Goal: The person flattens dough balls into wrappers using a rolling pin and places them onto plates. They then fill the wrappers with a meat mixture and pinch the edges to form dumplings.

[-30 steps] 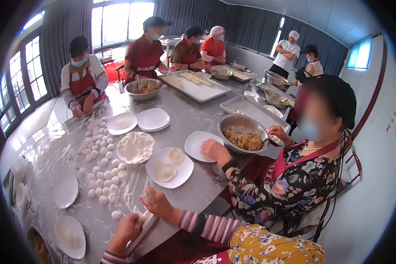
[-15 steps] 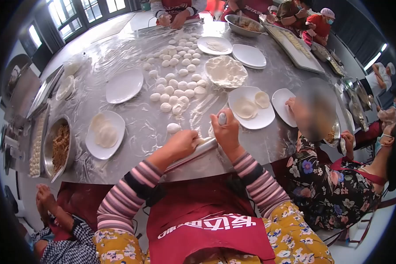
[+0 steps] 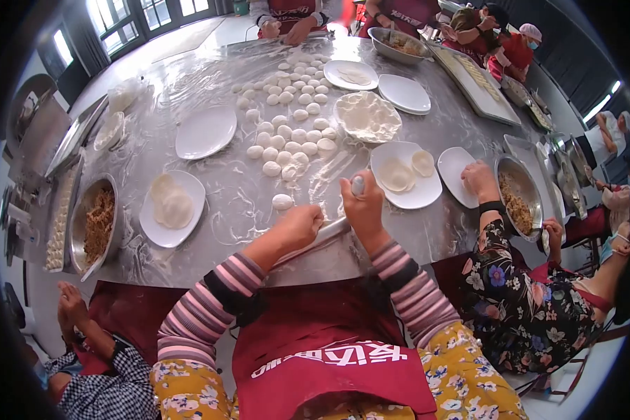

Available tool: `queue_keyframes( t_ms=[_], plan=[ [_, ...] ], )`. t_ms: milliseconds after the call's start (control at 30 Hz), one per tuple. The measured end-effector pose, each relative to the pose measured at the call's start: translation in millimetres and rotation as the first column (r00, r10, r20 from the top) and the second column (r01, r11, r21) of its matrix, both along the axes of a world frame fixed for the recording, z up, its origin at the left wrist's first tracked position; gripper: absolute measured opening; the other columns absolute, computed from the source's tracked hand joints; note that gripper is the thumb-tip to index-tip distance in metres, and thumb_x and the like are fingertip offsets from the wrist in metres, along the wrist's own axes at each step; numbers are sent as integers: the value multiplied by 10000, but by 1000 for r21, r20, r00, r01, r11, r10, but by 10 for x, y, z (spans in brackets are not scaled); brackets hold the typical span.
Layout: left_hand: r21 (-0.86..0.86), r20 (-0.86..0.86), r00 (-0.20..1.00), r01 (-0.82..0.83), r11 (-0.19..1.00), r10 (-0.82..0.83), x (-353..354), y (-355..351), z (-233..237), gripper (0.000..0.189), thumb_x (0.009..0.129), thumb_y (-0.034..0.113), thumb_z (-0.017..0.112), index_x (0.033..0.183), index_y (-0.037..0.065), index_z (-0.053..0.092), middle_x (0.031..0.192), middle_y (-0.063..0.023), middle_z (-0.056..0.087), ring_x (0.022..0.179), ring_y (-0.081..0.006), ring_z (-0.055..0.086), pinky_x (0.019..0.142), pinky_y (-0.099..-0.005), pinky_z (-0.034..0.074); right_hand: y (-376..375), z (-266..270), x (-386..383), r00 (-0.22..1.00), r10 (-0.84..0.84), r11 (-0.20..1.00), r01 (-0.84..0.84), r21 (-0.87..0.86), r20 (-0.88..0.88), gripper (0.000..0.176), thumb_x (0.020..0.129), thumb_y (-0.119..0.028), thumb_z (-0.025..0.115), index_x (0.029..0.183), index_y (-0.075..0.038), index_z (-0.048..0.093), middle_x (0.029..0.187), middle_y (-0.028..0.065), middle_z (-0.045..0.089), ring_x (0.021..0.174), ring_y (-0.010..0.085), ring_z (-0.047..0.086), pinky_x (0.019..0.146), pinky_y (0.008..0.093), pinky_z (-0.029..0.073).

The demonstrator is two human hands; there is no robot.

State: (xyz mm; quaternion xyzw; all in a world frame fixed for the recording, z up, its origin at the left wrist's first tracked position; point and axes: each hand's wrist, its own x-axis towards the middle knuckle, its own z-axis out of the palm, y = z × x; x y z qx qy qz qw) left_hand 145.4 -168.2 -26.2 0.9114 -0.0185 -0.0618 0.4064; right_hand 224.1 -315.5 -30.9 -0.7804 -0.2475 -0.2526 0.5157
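A metal-looking rolling pin (image 3: 331, 229) lies slantwise at the near edge of the floury table, and my right hand (image 3: 363, 203) is wrapped round its far end. My left hand (image 3: 299, 227) is closed beside the pin's near part; what its fingers pinch is too hidden to make out. One dough ball (image 3: 283, 202) sits just beyond my left hand. Farther off lie several more dough balls (image 3: 284, 145) and a bowl of flour (image 3: 368, 116). A white plate with flat wrappers (image 3: 397, 175) stands beyond my right hand, another plate with wrappers (image 3: 173, 210) to the left.
Bowls of filling stand at the left (image 3: 99, 222) and right (image 3: 518, 196). An unused-looking white plate (image 3: 206, 132) is at the back left. A co-worker's hand (image 3: 480, 182) reaches over a plate on the right. More people stand across the table (image 3: 154, 77).
The view has shifted slightly, moving the table items a little rightward. The co-worker at the right has leaned back, exposing the filling bowl. My hands remain at the pin.
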Motion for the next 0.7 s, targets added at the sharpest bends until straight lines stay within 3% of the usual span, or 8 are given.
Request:
queue_keyframes(
  t_ms=[67,133,233,333,533,567,667,700],
  plan=[
    [-21,6,1000,-5,1000,5,38,27,22,160,813,150,534,842,5,594,838,-216,618,801,-375,594,696,-438,456,-36,5,-33,999,-16,1000,16,-4,33,247,734,-45,695,846,-36,476,647,181,521,572,372,534,506,407,414],
    [64,-50,991,130,989,-127,57,29,63,143,804,111,566,858,-19,592,789,-188,625,742,-301,611,667,-373,465,-183,-4,-149,997,-22,999,24,-27,68,244,733,-43,695,840,-35,475,643,175,520,566,366,532,508,403,415],
    [-76,-41,998,53,996,-56,29,88,-83,114,791,94,572,826,-14,586,751,-159,616,708,-260,595,649,-356,461,-520,-8,-527,999,-37,997,39,-61,20,233,732,-35,689,831,-33,478,636,160,518,554,355,526,510,396,417],
    [-111,-88,990,101,989,-111,-64,105,-7,75,786,69,572,796,-5,581,723,-135,601,688,-230,576,638,-343,457,-572,-9,-581,974,5,996,15,85,-227,213,734,-19,676,823,-34,483,627,139,511,540,338,517,507,390,416],
    [14,40,999,10,1000,-11,107,61,21,143,829,124,562,810,-13,599,720,-147,612,679,-225,579,627,-345,450,-48,-141,167,998,-26,998,29,-46,62,239,751,-65,672,886,-49,475,660,185,518,577,400,528,493,424,410],
    [32,-42,999,13,999,-12,78,25,113,171,817,144,548,806,-15,609,783,-216,622,749,-367,605,668,-418,458,-86,-152,188,991,-17,994,30,-103,131,244,758,-75,670,895,-52,469,667,194,517,588,411,529,492,433,409],
    [114,-110,991,87,990,-75,0,-24,98,132,778,154,597,823,32,623,767,-178,628,719,-320,614,650,-387,466,-451,-120,-177,997,13,1000,-14,5,75,255,751,-46,683,875,-53,461,658,172,521,565,391,531,468,413,414],
    [41,-128,990,70,997,-64,19,-42,68,136,778,149,599,840,29,618,757,-156,630,710,-287,614,643,-373,466,-596,-46,-332,984,-3,990,27,-138,178,267,735,-39,701,871,-52,472,651,153,525,548,366,539,458,396,415]
  ],
)
